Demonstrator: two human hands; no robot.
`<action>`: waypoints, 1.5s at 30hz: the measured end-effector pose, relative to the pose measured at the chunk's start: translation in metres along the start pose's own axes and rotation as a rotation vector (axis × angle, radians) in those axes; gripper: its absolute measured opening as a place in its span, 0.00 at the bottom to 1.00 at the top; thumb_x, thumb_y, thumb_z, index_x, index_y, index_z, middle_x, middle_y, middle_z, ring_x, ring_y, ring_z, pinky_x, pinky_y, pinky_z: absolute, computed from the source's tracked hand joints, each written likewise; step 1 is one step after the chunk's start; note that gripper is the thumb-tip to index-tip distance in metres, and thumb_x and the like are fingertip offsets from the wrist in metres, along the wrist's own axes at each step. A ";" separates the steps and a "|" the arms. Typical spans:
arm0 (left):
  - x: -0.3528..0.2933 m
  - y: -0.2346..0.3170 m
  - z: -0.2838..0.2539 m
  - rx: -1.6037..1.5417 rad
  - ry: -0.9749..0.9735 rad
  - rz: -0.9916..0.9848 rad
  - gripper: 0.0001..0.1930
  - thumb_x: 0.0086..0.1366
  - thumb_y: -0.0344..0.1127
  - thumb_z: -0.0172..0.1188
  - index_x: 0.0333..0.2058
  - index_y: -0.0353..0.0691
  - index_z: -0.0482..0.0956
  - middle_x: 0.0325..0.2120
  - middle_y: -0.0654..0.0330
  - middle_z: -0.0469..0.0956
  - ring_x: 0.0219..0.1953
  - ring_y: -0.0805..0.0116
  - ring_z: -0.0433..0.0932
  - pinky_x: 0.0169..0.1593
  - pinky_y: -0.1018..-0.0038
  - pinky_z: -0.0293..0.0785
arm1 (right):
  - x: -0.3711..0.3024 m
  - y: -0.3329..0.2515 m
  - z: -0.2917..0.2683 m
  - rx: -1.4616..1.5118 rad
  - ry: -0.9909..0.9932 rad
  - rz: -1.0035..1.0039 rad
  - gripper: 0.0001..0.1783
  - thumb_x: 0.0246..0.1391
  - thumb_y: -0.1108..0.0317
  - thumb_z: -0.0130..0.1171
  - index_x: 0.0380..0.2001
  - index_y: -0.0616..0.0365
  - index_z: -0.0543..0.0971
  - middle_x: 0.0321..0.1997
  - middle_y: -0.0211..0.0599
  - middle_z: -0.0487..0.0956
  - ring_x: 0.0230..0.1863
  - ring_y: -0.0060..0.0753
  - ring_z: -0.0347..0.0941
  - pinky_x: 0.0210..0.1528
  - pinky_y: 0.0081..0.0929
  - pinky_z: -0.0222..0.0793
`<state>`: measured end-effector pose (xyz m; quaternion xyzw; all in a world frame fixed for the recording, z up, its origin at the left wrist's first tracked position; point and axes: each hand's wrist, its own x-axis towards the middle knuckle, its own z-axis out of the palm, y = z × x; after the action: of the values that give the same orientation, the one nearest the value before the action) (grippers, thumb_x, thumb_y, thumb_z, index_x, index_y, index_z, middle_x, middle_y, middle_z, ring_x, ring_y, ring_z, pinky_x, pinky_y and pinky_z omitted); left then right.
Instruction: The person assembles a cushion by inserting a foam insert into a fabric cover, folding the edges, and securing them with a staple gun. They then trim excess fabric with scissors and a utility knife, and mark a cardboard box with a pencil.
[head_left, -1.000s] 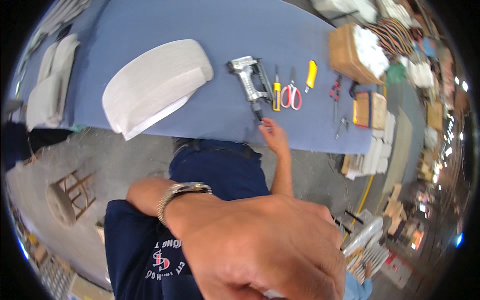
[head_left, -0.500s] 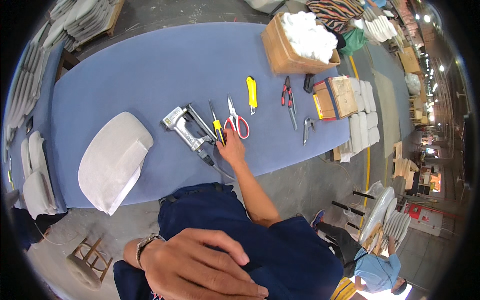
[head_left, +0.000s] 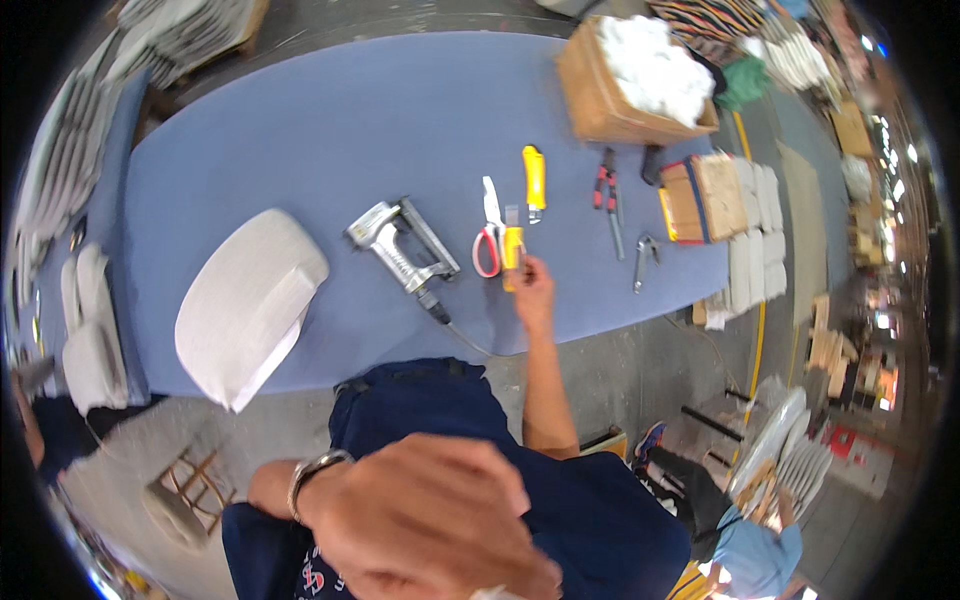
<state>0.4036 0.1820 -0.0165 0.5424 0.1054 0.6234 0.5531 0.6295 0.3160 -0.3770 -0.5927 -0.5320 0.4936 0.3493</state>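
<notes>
My right hand (head_left: 534, 288) is closed on the yellow-and-black handle of a screwdriver (head_left: 513, 243), whose blurred blade points toward the far side of the blue table (head_left: 400, 120). Just left of it lie red-and-white-handled scissors (head_left: 489, 240), with a yellow utility knife (head_left: 535, 180) beyond. A silver staple gun (head_left: 395, 245) with a hose rests farther left, beside a light grey upholstered pad (head_left: 250, 300). Close below the camera is my left hand (head_left: 430, 520), wearing a bracelet at the wrist. It hangs off the table in front of my body, and motion smears its fingers.
Red-handled pliers (head_left: 606, 182) and a small grey metal tool (head_left: 645, 262) lie to the right. Behind them stand a carton of white stuffing (head_left: 600, 90) and a smaller box (head_left: 705, 198). Stacked pads (head_left: 95, 325) sit at left; a person in blue (head_left: 755, 550) is at lower right.
My right hand has carried the screwdriver from between the staple gun and scissors to the scissors' right side. The view has shifted slightly, and my left hand looks more blurred.
</notes>
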 end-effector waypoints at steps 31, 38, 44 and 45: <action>-0.034 0.020 -0.001 0.187 0.032 0.111 0.20 0.71 0.46 0.60 0.42 0.29 0.86 0.40 0.44 0.85 0.41 0.55 0.84 0.45 0.62 0.77 | 0.044 0.004 -0.065 -0.608 0.396 -0.158 0.18 0.51 0.65 0.69 0.42 0.60 0.75 0.42 0.43 0.79 0.45 0.46 0.77 0.49 0.41 0.72; -0.123 -0.052 -0.087 1.115 0.305 -0.585 0.13 0.66 0.40 0.65 0.43 0.38 0.85 0.41 0.51 0.85 0.41 0.50 0.84 0.45 0.62 0.79 | 0.071 0.005 -0.066 -0.473 0.406 -0.205 0.14 0.54 0.65 0.65 0.42 0.59 0.80 0.43 0.42 0.81 0.45 0.42 0.78 0.48 0.37 0.73; -0.302 -0.114 -0.122 1.192 0.354 -1.182 0.17 0.68 0.49 0.62 0.39 0.39 0.86 0.33 0.50 0.86 0.35 0.51 0.84 0.38 0.60 0.78 | 0.138 -0.028 -0.010 -0.500 0.266 -0.197 0.22 0.53 0.64 0.68 0.50 0.57 0.77 0.47 0.44 0.82 0.46 0.44 0.79 0.49 0.39 0.75; -0.312 -0.116 -0.123 1.156 0.361 -1.231 0.17 0.68 0.48 0.62 0.39 0.39 0.86 0.31 0.49 0.85 0.34 0.50 0.84 0.38 0.60 0.78 | 0.150 -0.026 -0.006 -0.586 0.261 -0.160 0.25 0.53 0.63 0.68 0.53 0.54 0.76 0.50 0.44 0.81 0.53 0.50 0.78 0.52 0.44 0.74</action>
<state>0.3101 0.0313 -0.3244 0.4777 0.7674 0.1382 0.4046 0.6194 0.4678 -0.3829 -0.6826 -0.6471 0.2100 0.2669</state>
